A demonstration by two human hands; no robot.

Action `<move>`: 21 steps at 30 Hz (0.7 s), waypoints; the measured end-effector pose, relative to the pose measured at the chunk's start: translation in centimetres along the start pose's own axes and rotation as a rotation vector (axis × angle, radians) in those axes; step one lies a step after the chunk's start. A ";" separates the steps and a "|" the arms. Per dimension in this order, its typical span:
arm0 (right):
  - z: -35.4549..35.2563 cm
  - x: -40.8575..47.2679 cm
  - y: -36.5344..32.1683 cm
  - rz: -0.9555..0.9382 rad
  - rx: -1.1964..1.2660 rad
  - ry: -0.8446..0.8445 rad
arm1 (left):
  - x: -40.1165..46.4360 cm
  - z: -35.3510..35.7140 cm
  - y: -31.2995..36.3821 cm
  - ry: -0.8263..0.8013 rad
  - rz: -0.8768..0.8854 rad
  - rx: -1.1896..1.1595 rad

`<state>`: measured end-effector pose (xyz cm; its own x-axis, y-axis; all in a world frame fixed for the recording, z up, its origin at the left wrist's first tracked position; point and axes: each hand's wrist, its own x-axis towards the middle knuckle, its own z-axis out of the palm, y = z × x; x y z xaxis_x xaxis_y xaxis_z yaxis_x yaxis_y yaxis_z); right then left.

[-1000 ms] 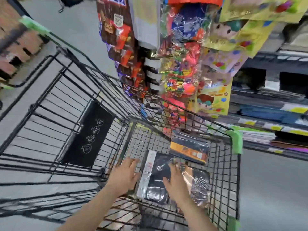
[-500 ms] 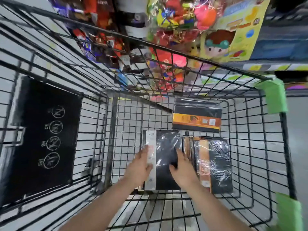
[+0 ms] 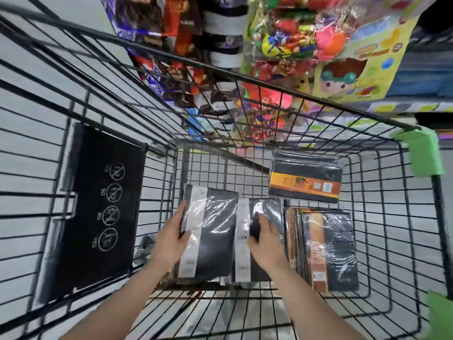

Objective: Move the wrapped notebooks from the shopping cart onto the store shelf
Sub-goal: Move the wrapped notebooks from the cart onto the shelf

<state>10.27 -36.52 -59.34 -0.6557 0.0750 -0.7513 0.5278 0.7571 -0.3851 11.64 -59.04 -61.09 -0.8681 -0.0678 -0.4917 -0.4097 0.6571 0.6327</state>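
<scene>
Wrapped notebooks (image 3: 210, 231) lie on the wire floor of a black shopping cart (image 3: 382, 241), seen from above by the person reaching into it. The left hand (image 3: 171, 241) grips the left edge of a black notebook with a white band, thumb on the shiny plastic cover and fingers curled round its side. Just beside it, touching along one edge, a second black notebook with a white band (image 3: 259, 241) sits under the right hand (image 3: 267, 244), whose fingers are spread flat on the cover; whether they curl under any edge cannot be told through the blur. To the right, a stack of notebooks with orange bands (image 3: 328, 249) rests against the cart floor, its spines fanned toward the right hand. Farther from the person, another wrapped pack with an orange band (image 3: 305, 177) lies crosswise near the cart's front wall. A black child-seat panel (image 3: 98, 207) printed with four white warning symbols hangs on the cart's left side. Green plastic corner guards (image 3: 421, 150) cap the rim at right. Beyond the rim hang bright bags of sweets (image 3: 282, 38) and chocolate packets (image 3: 171, 25), with a yellow cartoon activity pack (image 3: 362, 69) on the store shelf (image 3: 416, 106).
</scene>
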 end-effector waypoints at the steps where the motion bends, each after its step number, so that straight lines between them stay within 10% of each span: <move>1: -0.4 0.1 0.3 0.012 -0.018 0.014 | 0.2 -0.3 -0.5 0.010 -0.006 -0.029; 21: -1.1 4.0 -0.1 0.141 0.027 0.177 | 0.4 0.7 -4.1 0.089 0.009 -0.014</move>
<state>7.00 -35.55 -61.70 -0.6574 0.2934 -0.6941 0.6338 0.7135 -0.2986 13.22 -61.22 -64.30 -0.8928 -0.1292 -0.4315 -0.4054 0.6478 0.6450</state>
